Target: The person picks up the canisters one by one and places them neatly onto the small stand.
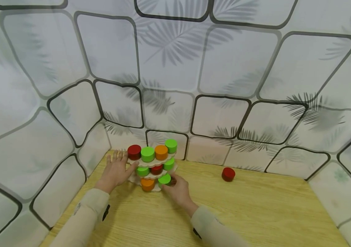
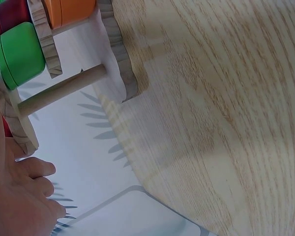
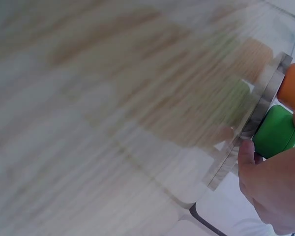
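Observation:
A three-tiered wooden stand with scalloped boards carries round red, green and orange blocks on each level. My left hand rests at the left edge of the top board, fingers extended and thumb along the front near a dark red block. In the left wrist view a wooden dowel joins two boards. My right hand pinches a green round block on the bottom board's right side. Beside that block stands an orange block. The right wrist view shows fingers around the green block, close against the board.
A single red round block lies on the wood-grain table, right of the stand. Patterned white walls with dark outlines and leaf prints close in the table's back and sides.

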